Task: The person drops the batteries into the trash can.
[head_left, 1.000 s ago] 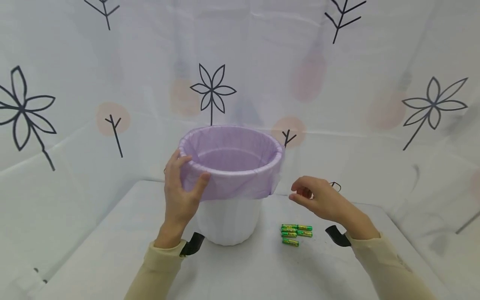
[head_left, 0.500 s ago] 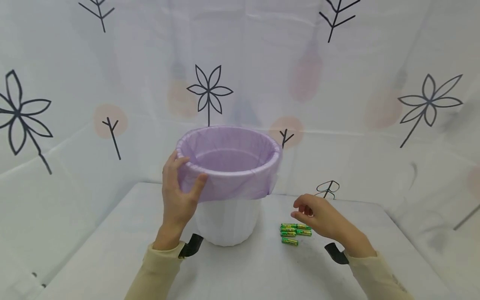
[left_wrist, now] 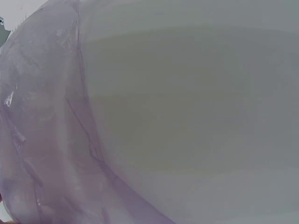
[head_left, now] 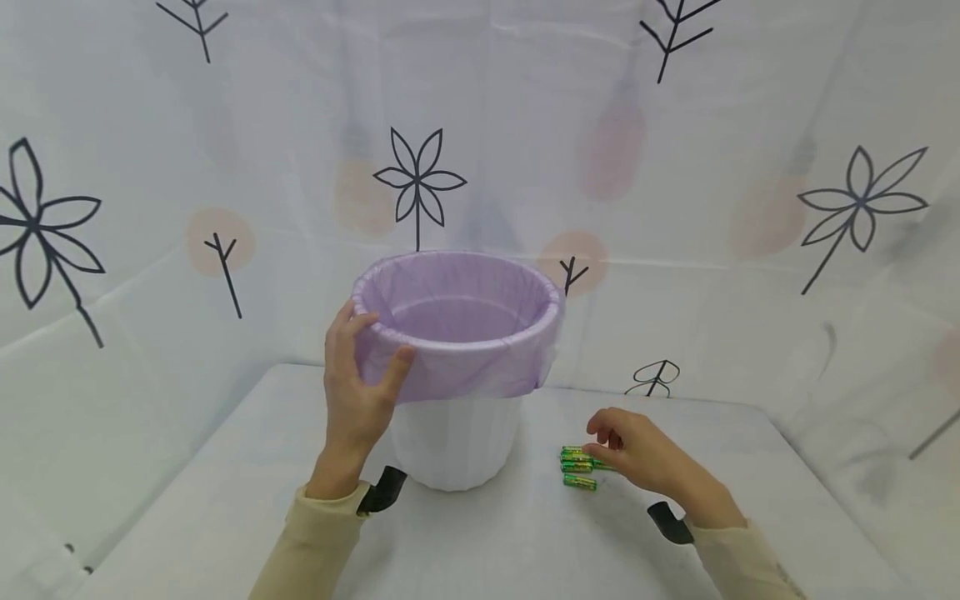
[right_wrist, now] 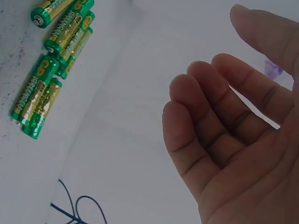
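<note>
A white trash bin (head_left: pixel 456 442) stands upright on the table, lined with a purple trash bag (head_left: pixel 480 367) folded down over its rim. My left hand (head_left: pixel 358 408) grips the bin's left side at the rim, thumb on the outside of the bag. In the left wrist view the bag (left_wrist: pixel 42 116) and the pale bin wall (left_wrist: pixel 201 102) fill the picture. Green and gold batteries (head_left: pixel 577 467) lie right of the bin. Just above their right end hovers my right hand (head_left: pixel 637 450), fingers loosely bent around nothing. The right wrist view shows the batteries (right_wrist: pixel 65 37) apart from the fingers.
A white cloth backdrop (head_left: pixel 487 125) with flower and twig drawings rises behind the white table (head_left: pixel 480 550). The bin stands between my hands, taller than the batteries beside it.
My right hand has come down from beside the bin to just over the batteries and now covers some of them. My left hand keeps its grip on the bin.
</note>
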`<state>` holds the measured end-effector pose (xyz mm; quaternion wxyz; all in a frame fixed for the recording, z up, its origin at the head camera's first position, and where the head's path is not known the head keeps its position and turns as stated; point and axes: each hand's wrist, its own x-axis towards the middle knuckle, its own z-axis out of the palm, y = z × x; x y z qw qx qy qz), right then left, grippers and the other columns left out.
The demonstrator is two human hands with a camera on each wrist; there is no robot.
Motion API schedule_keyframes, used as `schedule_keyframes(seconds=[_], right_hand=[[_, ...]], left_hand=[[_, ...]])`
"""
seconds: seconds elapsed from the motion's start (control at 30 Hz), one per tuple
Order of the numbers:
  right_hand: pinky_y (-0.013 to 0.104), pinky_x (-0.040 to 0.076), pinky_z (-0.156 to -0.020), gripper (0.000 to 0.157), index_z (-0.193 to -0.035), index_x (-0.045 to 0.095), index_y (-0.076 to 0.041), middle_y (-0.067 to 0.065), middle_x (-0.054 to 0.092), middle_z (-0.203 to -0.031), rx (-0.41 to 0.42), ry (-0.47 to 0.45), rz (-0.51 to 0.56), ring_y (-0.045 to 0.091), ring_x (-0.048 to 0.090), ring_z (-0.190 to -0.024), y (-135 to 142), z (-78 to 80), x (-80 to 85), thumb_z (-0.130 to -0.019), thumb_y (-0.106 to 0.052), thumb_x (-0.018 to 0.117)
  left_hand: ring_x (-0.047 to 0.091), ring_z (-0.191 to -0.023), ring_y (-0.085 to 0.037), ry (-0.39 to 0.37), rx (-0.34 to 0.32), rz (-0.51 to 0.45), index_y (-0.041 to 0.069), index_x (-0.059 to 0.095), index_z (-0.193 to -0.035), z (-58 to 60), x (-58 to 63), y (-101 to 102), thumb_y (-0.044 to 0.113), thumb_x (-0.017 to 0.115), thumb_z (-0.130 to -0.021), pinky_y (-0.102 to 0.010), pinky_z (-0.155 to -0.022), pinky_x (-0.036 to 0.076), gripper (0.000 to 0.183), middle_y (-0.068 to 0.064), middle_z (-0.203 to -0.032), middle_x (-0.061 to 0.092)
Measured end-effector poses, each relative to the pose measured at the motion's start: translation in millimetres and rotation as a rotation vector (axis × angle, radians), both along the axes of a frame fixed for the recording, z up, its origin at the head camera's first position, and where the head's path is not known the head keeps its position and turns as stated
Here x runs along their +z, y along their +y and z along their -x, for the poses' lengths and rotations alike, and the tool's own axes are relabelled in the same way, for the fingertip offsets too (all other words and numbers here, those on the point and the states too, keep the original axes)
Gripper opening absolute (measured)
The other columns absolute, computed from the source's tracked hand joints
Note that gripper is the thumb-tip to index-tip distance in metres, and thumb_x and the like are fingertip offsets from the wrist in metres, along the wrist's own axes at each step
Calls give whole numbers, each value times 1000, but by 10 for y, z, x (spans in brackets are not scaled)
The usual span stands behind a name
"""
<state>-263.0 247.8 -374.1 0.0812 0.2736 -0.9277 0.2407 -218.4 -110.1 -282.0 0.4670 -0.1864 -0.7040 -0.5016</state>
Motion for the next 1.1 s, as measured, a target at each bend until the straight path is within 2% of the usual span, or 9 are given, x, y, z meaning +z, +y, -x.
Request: schedule_keyframes(seconds=[0.33,0.6,0.77,0.9,1.1], right_hand=[[24,44,-64,22,-97,62,-13,-10,53,-80,-18,-68,-10,8,49,-72,35,31,-125,-83,-24,74],[25,43,-66,28,-99,63,-8,-7,54,-80,-3,-134,0,12,50,-76,-1,57,-251,-80,-24,76],[27,43,-68,31,-101,63,-9,-5,56,-84,-14,-195,-12,14,51,-79,-47,68,-322,-80,-27,76],[28,42,-69,33,-102,62,-11,-4,56,-85,-18,-228,-37,14,49,-80,-70,81,-369,-79,-31,76],[29,42,-69,35,-102,63,-12,-4,56,-87,-6,-231,-77,13,49,-80,-87,95,-431,-78,-33,78]], left_hand=[[37,-129,-41,-7,17,-3,-4,50,-119,6,-5,1,6,70,-78,-59,-100,32,47,-28,-141,38],[37,-128,-41,-7,5,-1,-4,50,-119,-8,5,7,5,70,-78,-60,-100,32,47,-28,-141,37],[36,-129,-42,-12,9,-2,-5,50,-119,-8,3,6,5,70,-78,-60,-100,31,47,-28,-141,37],[36,-130,-40,-7,12,2,-2,51,-120,85,-74,-32,7,71,-78,-60,-101,31,48,-26,-142,37],[35,-133,-30,-5,25,17,7,52,-124,290,-244,-130,19,75,-79,-57,-101,33,52,-13,-147,36]])
